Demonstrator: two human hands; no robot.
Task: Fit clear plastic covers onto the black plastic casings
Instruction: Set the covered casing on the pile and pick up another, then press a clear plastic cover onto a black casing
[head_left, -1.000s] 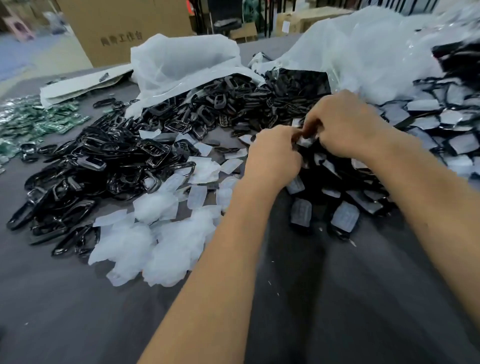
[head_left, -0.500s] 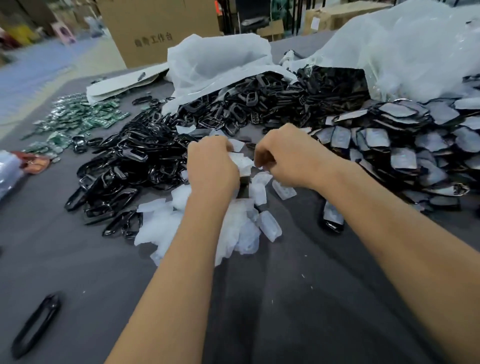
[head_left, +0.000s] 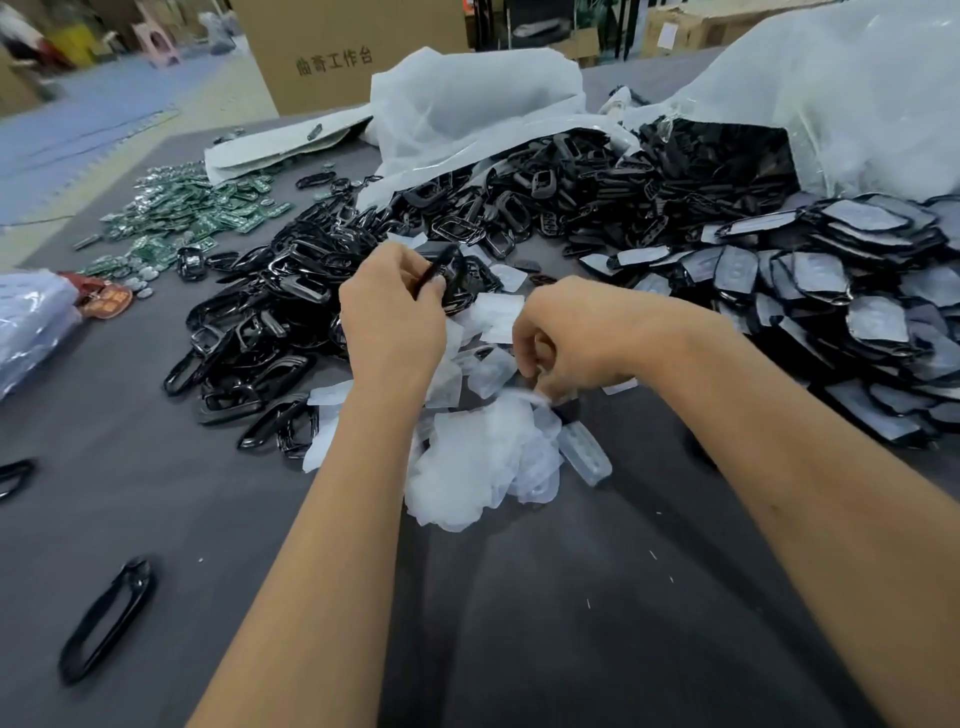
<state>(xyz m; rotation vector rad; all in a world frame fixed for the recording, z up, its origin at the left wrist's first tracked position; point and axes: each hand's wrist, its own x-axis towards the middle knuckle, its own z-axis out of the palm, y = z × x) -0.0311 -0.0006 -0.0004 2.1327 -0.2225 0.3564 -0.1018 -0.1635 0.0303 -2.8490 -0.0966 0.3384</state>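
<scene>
My left hand (head_left: 392, 317) holds a black plastic casing (head_left: 451, 275) up above the heap of black casings (head_left: 270, 322). My right hand (head_left: 571, 338) is curled, fingertips down in the pile of clear plastic covers (head_left: 483, 457), pinching one clear cover (head_left: 540, 400); the pinched piece is mostly hidden by the fingers. To the right lies a heap of casings with covers fitted (head_left: 831, 291).
Grey table (head_left: 519, 623). Two loose black casings (head_left: 106, 618) lie at the near left. Green circuit boards (head_left: 197, 213) sit far left, white plastic bags (head_left: 467, 104) and a cardboard box (head_left: 337, 52) at the back, a bagged bundle (head_left: 31, 322) at the left edge.
Both hands moved from the finished heap at the right over to the cover pile. My left hand picked up a black casing; my right hand dropped into the clear covers.
</scene>
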